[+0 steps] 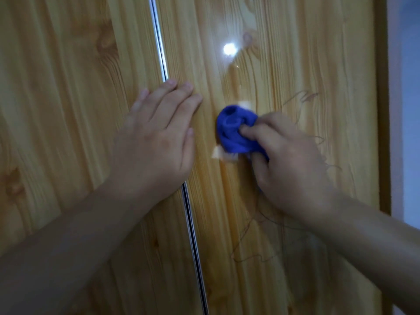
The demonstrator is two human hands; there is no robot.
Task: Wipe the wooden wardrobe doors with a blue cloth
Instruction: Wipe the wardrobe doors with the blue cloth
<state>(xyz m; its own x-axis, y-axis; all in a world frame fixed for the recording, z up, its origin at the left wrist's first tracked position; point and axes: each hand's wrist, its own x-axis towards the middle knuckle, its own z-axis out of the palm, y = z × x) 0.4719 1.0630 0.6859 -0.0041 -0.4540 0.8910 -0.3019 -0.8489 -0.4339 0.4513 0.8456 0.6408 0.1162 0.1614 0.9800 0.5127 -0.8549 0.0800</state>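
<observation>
Two wooden doors (284, 64), one metal strip (162, 62) between. Left hand (159, 135) flat, fingers together, pressed across strip. Right hand (288, 162) pinches one bunched blue cloth (234, 130) on right door, over pale tape bits (223, 155).

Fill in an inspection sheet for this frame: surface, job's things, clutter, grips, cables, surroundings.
Surface: glossy wardrobe doors, light glare, thin dark scribble lines on the right one.
Job's things: blue cloth bunched, pressed on the right door over pale patches.
Clutter: nothing seen.
Grips: left hand flat across the metal strip; right hand grips the cloth.
Cables: nothing seen.
Surroundings: wooden frame, pale wall at right.
</observation>
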